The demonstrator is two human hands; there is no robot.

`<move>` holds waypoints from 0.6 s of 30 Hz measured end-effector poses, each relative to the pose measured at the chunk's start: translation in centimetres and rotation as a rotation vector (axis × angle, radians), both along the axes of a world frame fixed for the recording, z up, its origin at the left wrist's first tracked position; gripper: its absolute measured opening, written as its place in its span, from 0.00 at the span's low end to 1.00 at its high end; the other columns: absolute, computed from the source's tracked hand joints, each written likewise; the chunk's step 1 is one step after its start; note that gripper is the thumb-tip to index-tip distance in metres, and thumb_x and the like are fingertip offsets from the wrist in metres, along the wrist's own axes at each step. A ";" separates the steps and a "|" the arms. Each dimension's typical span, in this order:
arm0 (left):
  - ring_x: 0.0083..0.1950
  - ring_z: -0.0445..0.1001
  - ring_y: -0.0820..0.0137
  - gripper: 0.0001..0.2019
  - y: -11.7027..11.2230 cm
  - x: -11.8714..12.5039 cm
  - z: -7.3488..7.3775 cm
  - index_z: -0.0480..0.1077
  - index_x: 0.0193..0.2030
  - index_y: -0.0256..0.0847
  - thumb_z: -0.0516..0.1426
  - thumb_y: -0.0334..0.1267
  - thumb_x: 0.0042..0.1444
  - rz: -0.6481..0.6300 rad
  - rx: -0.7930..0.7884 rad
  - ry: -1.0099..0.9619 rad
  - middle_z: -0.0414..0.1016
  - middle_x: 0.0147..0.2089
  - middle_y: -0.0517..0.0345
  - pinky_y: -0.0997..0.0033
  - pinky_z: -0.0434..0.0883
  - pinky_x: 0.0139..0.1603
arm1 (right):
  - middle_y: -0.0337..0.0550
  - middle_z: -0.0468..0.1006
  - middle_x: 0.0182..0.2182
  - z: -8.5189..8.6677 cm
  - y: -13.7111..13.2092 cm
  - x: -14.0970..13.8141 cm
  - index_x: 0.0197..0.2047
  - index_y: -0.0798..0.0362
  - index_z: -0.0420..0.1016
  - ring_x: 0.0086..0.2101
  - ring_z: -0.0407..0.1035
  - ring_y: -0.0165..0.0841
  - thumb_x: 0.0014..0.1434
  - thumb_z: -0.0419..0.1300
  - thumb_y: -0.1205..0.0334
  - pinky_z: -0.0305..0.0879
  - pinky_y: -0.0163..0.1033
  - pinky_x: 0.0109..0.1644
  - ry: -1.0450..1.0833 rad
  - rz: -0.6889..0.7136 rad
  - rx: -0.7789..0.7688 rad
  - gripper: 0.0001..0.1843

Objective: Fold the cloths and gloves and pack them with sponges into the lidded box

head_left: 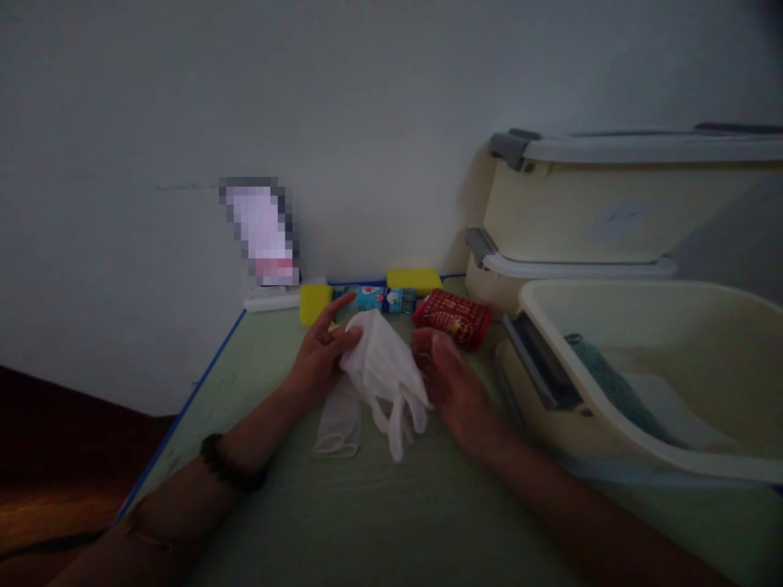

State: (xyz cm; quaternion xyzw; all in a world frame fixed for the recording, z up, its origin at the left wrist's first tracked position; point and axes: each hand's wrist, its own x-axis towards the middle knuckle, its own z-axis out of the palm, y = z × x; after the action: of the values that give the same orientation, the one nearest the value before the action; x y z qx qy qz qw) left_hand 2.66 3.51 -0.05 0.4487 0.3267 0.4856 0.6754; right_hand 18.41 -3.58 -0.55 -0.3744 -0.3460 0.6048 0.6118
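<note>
A white disposable glove is held up between both hands over the green table. My left hand pinches its cuff edge with thumb and fingers, the index finger stretched out. My right hand grips the glove's other side with curled fingers. The glove's fingers hang down toward the table. A second, clearer glove lies flat on the table under my left hand.
By the wall sit yellow sponges, a blue-labelled tube and a red patterned pouch. On the right are stacked cream lidded bins and an open cream tub holding a green cloth. The table's blue-edged left side drops to the floor.
</note>
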 end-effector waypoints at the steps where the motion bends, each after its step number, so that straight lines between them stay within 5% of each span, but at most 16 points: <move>1: 0.24 0.71 0.74 0.33 -0.1 0.0 0.1 0.56 0.58 0.50 0.60 0.29 0.44 -0.018 -0.001 -0.016 0.74 0.31 0.60 0.78 0.68 0.24 | 0.38 0.65 0.35 -0.2 0.0 0.0 0.42 0.48 0.62 0.32 0.65 0.29 0.45 0.62 0.51 0.63 0.33 0.31 -0.068 -0.010 0.042 0.22; 4: 0.34 0.74 0.68 0.38 -0.2 -0.2 0.5 0.51 0.61 0.52 0.56 0.25 0.42 -0.070 0.007 -0.081 0.74 0.42 0.57 0.71 0.71 0.32 | 0.41 0.65 0.43 -0.5 0.1 0.1 0.50 0.44 0.56 0.36 0.66 0.30 0.41 0.65 0.64 0.65 0.36 0.34 -0.245 -0.024 0.099 0.34; 7: 0.39 0.73 0.66 0.38 -0.2 -0.5 0.4 0.52 0.61 0.46 0.53 0.23 0.39 -0.099 0.014 -0.137 0.73 0.46 0.55 0.70 0.70 0.36 | 0.38 0.70 0.36 -0.3 0.0 0.1 0.46 0.47 0.60 0.27 0.66 0.27 0.46 0.60 0.67 0.65 0.35 0.30 -0.245 -0.016 0.058 0.24; 12: 0.37 0.75 0.70 0.44 0.1 -0.3 -0.5 0.47 0.62 0.48 0.56 0.19 0.36 -0.134 0.050 -0.100 0.77 0.40 0.58 0.72 0.70 0.38 | 0.34 0.73 0.31 1.2 -0.1 0.2 0.42 0.46 0.65 0.25 0.67 0.26 0.45 0.59 0.70 0.65 0.32 0.28 0.006 -0.046 -0.029 0.20; 18: 0.40 0.75 0.65 0.43 -0.5 0.3 -0.4 0.46 0.63 0.48 0.62 0.29 0.41 -0.105 0.117 0.090 0.78 0.40 0.55 0.69 0.71 0.40 | 0.33 0.75 0.32 1.4 0.0 0.2 0.37 0.45 0.67 0.27 0.69 0.26 0.44 0.61 0.69 0.64 0.28 0.25 0.234 -0.012 -0.130 0.15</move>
State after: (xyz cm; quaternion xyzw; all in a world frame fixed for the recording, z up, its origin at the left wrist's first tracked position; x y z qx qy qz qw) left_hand 2.94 3.04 -0.40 0.5252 0.3038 0.4469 0.6574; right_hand 18.64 -3.55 0.85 -0.3423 -0.2299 0.6618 0.6261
